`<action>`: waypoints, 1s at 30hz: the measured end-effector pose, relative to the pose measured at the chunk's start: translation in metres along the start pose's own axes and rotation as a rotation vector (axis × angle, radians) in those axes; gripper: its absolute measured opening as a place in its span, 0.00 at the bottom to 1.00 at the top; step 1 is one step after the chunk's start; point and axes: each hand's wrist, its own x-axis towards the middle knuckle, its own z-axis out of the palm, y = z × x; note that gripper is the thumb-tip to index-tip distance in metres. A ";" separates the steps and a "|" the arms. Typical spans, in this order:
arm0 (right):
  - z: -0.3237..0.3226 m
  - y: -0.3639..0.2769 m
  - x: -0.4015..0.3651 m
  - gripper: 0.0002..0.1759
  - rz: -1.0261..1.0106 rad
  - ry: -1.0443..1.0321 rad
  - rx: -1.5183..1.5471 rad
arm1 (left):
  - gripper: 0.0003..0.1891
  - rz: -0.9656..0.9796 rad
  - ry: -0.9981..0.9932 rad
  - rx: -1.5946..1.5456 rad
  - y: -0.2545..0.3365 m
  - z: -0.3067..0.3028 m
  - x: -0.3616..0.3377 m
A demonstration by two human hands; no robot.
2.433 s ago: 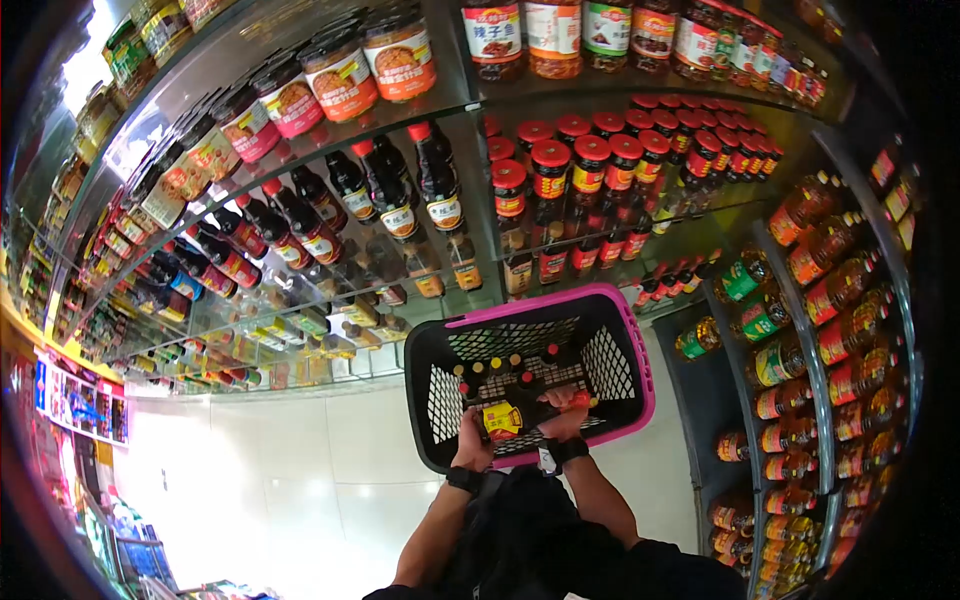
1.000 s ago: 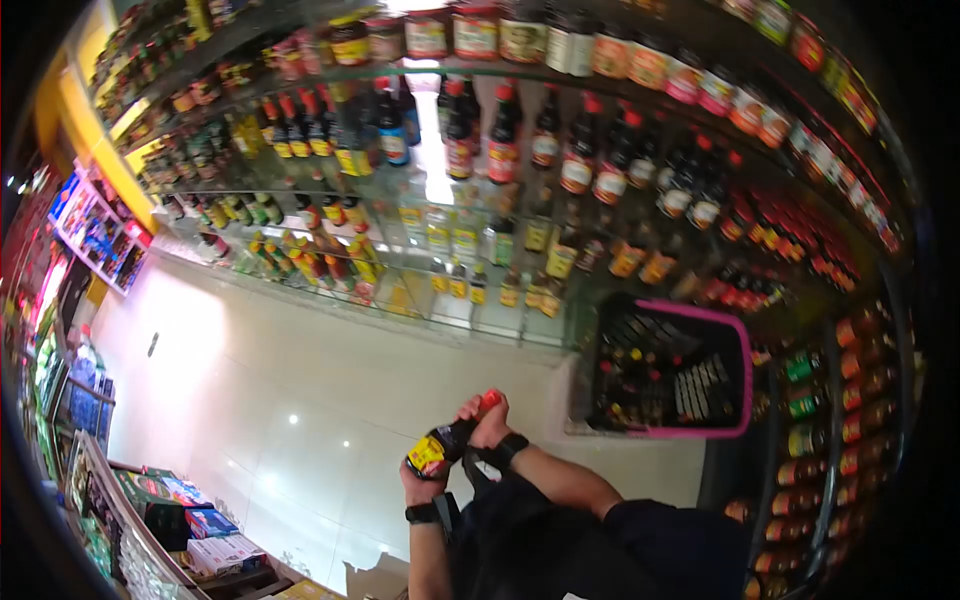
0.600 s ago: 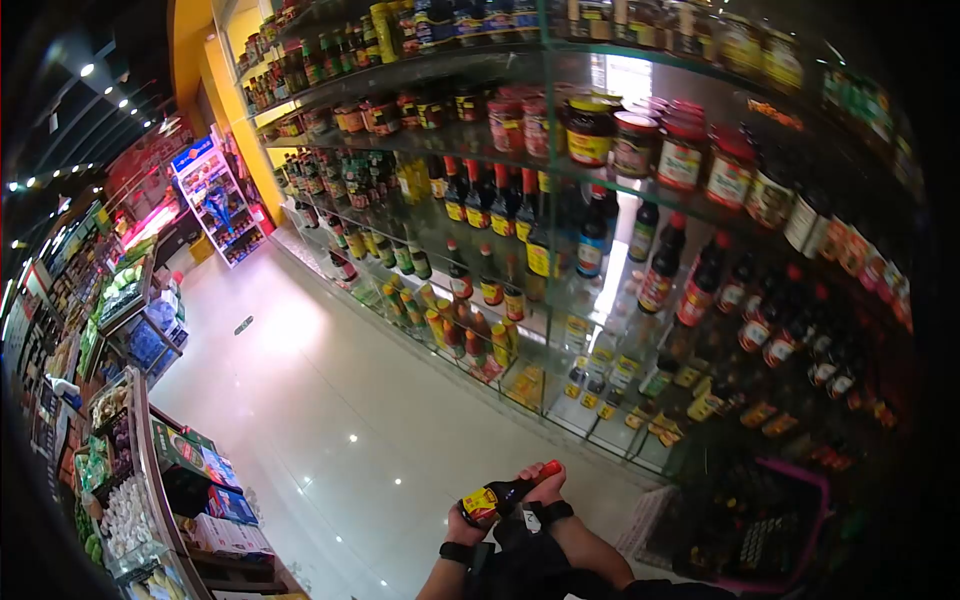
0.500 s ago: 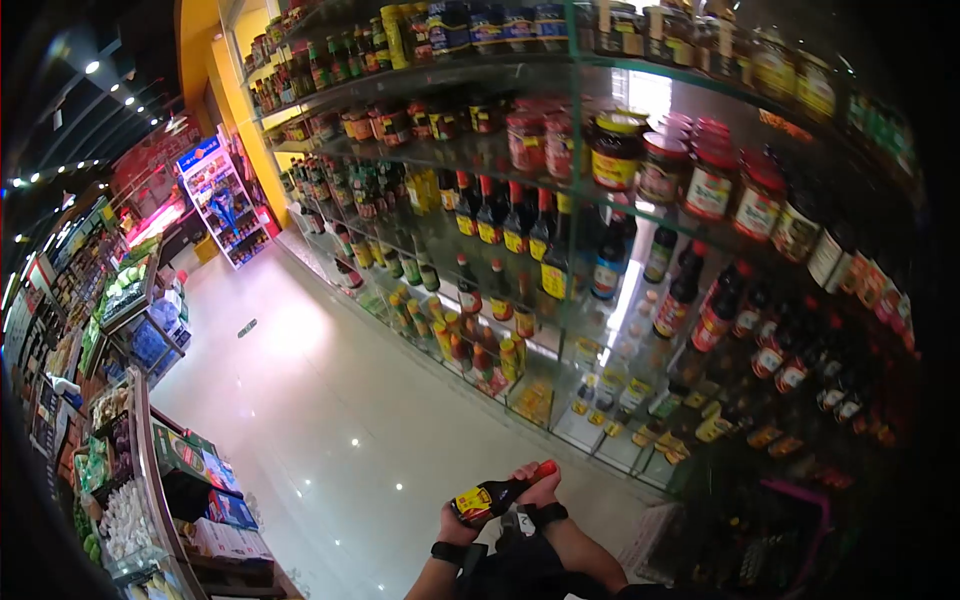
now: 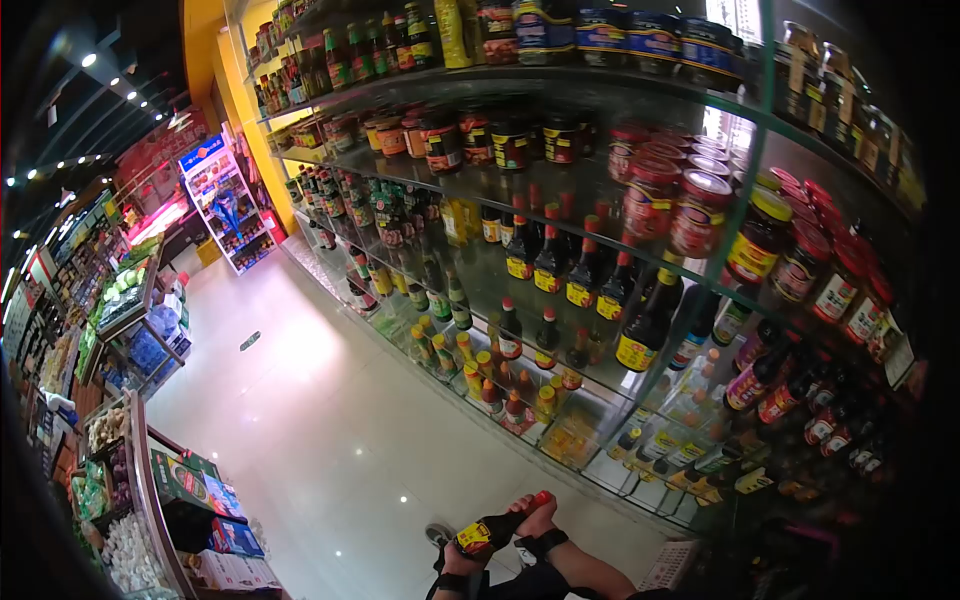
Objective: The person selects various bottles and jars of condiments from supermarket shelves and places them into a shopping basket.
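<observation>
A dark glass bottle (image 5: 487, 533) with a yellow label and red cap lies tilted between my hands, low in the view. My left hand (image 5: 462, 560) is closed round the bottle's base. At the neck, just below the red cap, my right hand (image 5: 538, 516) has its fingers wrapped round the glass. Similar dark bottles with red caps and yellow labels (image 5: 581, 283) stand in a row on a glass shelf ahead. Above them, red-lidded jars (image 5: 697, 215) fill another shelf.
Glass shelving (image 5: 440, 180) runs along the right side. Produce stands (image 5: 150, 490) and boxes (image 5: 235, 538) line the left of the pale tiled floor (image 5: 300, 420). A blue-topped display rack (image 5: 228, 205) stands far off. A pale basket (image 5: 668, 565) is at the lower right.
The shelves appear nearer and larger, and their goods have shifted in view. Both hands and the bottle sit slightly lower. A shoe now shows beside my left hand.
</observation>
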 end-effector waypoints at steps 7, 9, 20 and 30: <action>0.096 0.036 0.070 0.20 -0.204 -0.116 -0.069 | 0.25 0.206 0.443 1.069 0.103 0.068 0.056; 0.134 0.039 0.089 0.20 -0.136 -0.176 -0.033 | 0.24 0.168 0.242 1.022 0.130 0.106 0.069; 0.311 0.126 0.137 0.26 -0.115 -0.327 -0.200 | 0.26 -0.083 0.301 0.253 0.257 0.235 0.093; 0.499 0.076 0.175 0.31 -0.387 -0.520 -0.418 | 0.25 0.249 0.399 0.679 0.263 0.393 0.224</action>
